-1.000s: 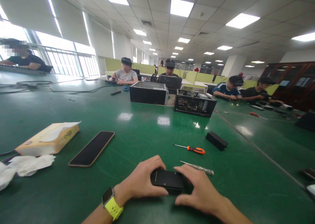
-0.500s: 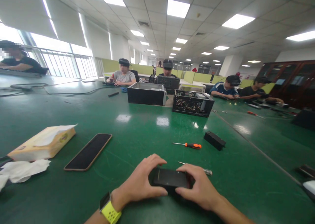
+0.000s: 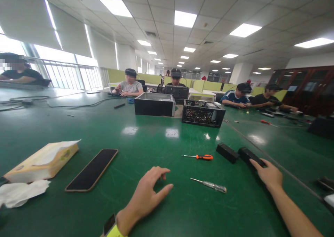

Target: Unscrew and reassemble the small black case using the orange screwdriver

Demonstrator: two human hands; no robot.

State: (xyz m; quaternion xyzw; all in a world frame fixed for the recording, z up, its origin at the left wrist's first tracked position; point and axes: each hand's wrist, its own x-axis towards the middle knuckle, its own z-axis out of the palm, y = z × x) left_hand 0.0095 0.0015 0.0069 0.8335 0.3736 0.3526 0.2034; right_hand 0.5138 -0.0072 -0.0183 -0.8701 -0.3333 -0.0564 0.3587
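My right hand (image 3: 270, 174) is closed on the near end of a black rectangular block (image 3: 249, 156), out to the right on the green table. What kind of device the block is, I cannot make out. Just left of it lies a second black block (image 3: 227, 152). My left hand (image 3: 151, 186) is empty above the table, thumb and fingers apart, a watch with a yellow strap on its wrist. Between the hands lie a clear-handled screwdriver (image 3: 208, 185) and, farther off, an orange-and-black screwdriver (image 3: 198, 157).
To the left lie a phone (image 3: 92, 170), a tissue pack (image 3: 44, 160) and a crumpled tissue (image 3: 24, 193). Two metal computer cases (image 3: 153, 106) (image 3: 203, 113) stand across the table (image 3: 146, 136). Several people sit at its far sides. Cables lie at the far left.
My right hand has carried the black block from in front of me to the right, beside the other block. My left hand has let go of it and stayed near its place.
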